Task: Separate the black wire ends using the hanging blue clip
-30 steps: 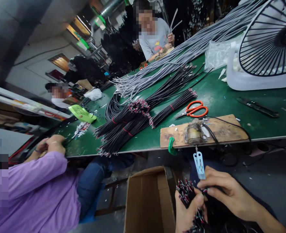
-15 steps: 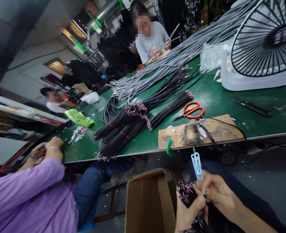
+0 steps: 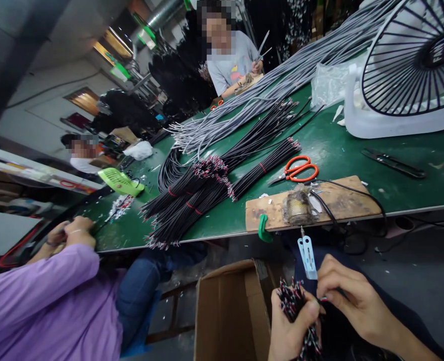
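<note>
At the lower right, my left hand (image 3: 286, 332) is wrapped around a bundle of thin black cables (image 3: 291, 302) with red and white wire ends sticking up. Just to its right, my right hand (image 3: 347, 293) pinches a cable's wire end (image 3: 323, 299) between thumb and forefinger; red and green tips show. Close above both hands, a light blue clothespin (image 3: 307, 256) is attached to the metal shaft of a small motor (image 3: 297, 208). That motor sits on a wooden board (image 3: 344, 203) at the table edge.
Orange-handled scissors (image 3: 299, 169), tied black cable bundles (image 3: 184, 208), grey cables (image 3: 252, 103), thread snips (image 3: 393, 163) and a fan (image 3: 372, 123) lie or stand on the green table (image 3: 342, 158). An open carton (image 3: 225, 316) stands below. A co-worker in purple (image 3: 52, 306) sits left; others sit farther back.
My right hand has moved a little to the right, away from the bundle, with its fingers pinched. The left hand keeps hold of the cables. The view has shifted slightly.
</note>
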A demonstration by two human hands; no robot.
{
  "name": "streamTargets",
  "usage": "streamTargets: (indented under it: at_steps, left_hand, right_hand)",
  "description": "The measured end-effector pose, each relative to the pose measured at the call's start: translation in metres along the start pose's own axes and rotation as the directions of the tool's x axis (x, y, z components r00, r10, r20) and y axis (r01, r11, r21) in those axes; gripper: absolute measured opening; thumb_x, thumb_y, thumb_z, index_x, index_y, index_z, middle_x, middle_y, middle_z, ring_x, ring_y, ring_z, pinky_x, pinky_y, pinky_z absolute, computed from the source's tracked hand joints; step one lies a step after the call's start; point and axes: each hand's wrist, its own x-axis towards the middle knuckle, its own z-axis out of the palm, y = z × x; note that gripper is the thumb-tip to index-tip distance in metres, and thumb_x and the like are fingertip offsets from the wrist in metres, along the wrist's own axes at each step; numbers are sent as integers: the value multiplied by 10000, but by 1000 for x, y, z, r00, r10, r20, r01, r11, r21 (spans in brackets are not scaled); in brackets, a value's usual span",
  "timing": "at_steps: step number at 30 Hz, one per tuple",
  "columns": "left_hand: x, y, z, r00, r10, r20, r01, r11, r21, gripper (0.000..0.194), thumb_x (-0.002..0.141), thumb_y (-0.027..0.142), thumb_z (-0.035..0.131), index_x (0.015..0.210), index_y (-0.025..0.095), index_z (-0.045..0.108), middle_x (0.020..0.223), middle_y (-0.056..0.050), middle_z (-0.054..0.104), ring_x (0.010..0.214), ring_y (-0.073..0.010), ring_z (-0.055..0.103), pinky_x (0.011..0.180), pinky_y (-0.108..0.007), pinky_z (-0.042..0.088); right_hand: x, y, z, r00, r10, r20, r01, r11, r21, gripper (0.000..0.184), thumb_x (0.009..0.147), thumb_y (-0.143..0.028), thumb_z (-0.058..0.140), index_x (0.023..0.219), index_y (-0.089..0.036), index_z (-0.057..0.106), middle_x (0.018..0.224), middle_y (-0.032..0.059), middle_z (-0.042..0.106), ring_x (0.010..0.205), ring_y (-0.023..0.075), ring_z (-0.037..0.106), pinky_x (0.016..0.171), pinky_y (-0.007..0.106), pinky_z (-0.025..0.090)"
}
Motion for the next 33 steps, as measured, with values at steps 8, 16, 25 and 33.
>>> streamTargets:
  at_steps: [8,16,25,33]
  left_hand:
    - [10,-1,-7,873,469,131,-482,793,372,175,732,303,765,619,172,735,574,-26,634,548,-155,556,572,-267,399]
    - [7,21,-6,810,580,83,-551,707,444,156,721,367,790,633,240,767,561,-13,692,523,-167,601,577,-274,410]
    - [25,21,-3,878,477,44,-447,784,431,360,715,489,757,536,184,693,507,-21,593,486,-168,544,556,-297,447]
    - [22,8,-9,896,445,6,-423,847,323,351,727,457,757,562,180,618,553,-10,578,494,-147,526,565,-284,454]
  right_hand:
    - [0,1,5,873,405,272,-488,702,519,284,876,-438,639,824,-160,627,761,19,544,757,182,546,715,305,453]
    - [53,-12,-3,887,454,85,-429,743,514,469,817,-594,635,752,-134,696,680,8,550,628,138,451,591,264,384]
    - [57,-4,14,877,465,119,-390,546,741,378,782,-494,734,707,-126,689,636,-5,544,569,106,454,534,225,382]
    - [44,16,10,856,504,118,-381,458,803,430,857,-556,618,903,-150,752,720,39,613,648,144,500,597,268,403]
